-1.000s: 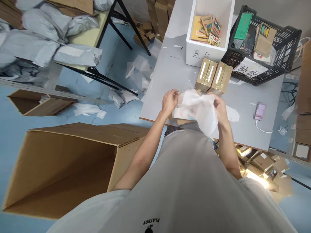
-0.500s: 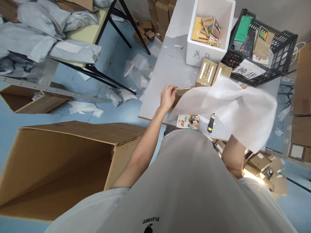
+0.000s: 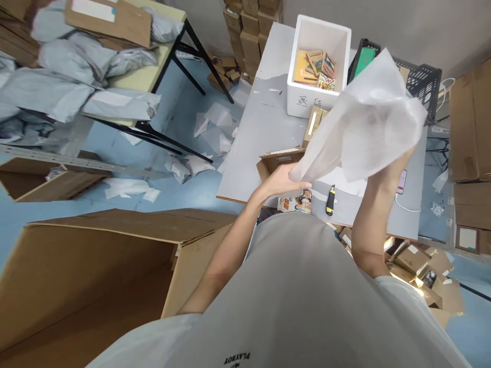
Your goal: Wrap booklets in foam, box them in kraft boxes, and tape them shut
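A thin white foam packing sheet (image 3: 368,122) hangs raised over the table, partly folded and translucent. My left hand (image 3: 282,181) pinches its lower left corner between thumb and fingers. My right hand (image 3: 402,156) is mostly behind the sheet and holds its right part up; its fingers are hidden. Just beyond my left hand lies an open cardboard box (image 3: 282,158). Near the table's front edge are a booklet with a colourful cover (image 3: 295,203) and a black and yellow utility knife (image 3: 330,200).
A white foam bin (image 3: 310,105) with small boxes and a black plastic crate (image 3: 427,84) stand at the back of the grey table (image 3: 264,115). A taped carton (image 3: 313,122) sits before the bin. A phone (image 3: 401,181) lies right. A large open carton (image 3: 115,225) stands at my left.
My left hand has left the cardboard box and taken the sheet's corner. My right hand has lifted the sheet higher, uncovering the open box and the phone. The view has shifted slightly.
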Demonstrator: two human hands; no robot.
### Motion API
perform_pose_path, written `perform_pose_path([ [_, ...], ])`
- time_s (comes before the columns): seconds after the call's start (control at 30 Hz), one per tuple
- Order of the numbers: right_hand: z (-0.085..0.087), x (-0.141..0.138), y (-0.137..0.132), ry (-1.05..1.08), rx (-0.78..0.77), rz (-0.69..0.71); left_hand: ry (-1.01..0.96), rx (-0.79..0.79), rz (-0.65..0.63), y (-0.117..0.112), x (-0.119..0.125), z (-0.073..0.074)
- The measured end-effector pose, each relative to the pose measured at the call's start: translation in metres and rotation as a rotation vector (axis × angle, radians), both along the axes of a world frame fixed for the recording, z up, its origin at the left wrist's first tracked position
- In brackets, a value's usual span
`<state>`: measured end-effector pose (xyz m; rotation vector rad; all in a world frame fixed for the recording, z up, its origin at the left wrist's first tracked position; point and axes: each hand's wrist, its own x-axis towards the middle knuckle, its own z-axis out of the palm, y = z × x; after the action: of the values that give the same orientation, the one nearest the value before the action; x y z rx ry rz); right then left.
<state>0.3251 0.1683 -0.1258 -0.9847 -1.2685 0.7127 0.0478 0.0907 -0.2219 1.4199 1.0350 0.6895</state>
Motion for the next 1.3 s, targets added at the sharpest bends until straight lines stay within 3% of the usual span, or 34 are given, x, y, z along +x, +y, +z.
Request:
perform_pose_path([
  [0.17,-0.019,-0.008,0.031,-0.124,0.205,-0.218,0.149,0.001,0.105,0.008,-0.01,-0.025],
  [0.27,-0.035,-0.01,0.022,-0.227,0.223,-0.344,0.261,0.041,0.24,0.014,-0.028,-0.041],
  [0.37,-0.048,-0.021,-0.004,-0.306,0.166,-0.404,0.308,0.042,0.51,0.016,-0.039,-0.045],
  [0.47,-0.057,-0.042,-0.03,-0.374,0.084,-0.292,0.202,0.066,0.698,0.019,-0.036,-0.035],
  [0.6,-0.068,-0.07,-0.044,-0.473,-0.007,0.0,0.061,0.188,0.656,0.032,-0.019,-0.009],
  [0.7,-0.08,-0.082,-0.037,-0.561,-0.053,0.167,0.131,0.286,0.627,0.049,-0.009,0.001],
  [0.8,-0.097,-0.086,-0.022,-0.678,-0.152,0.24,0.322,0.347,0.65,0.065,-0.009,-0.009],
  [0.9,-0.117,-0.091,-0.006,-0.828,-0.295,0.28,0.455,0.341,0.708,0.074,-0.014,-0.034],
  [0.97,-0.13,-0.091,-0.001,-0.893,-0.369,0.282,0.443,0.32,0.731,0.075,-0.018,-0.048],
  [1.07,-0.146,-0.075,-0.006,-0.861,-0.35,0.198,0.383,0.374,0.767,0.059,-0.031,-0.056],
  [1.17,-0.167,-0.042,-0.033,-0.755,-0.346,0.048,0.373,0.46,0.887,0.021,-0.054,-0.059],
  [1.23,-0.187,-0.019,-0.061,-0.723,-0.531,-0.008,0.38,0.371,0.978,-0.013,-0.067,-0.07],
  [1.3,-0.21,-0.006,-0.092,-0.756,-0.875,0.048,0.416,0.076,0.996,-0.047,-0.07,-0.092],
])
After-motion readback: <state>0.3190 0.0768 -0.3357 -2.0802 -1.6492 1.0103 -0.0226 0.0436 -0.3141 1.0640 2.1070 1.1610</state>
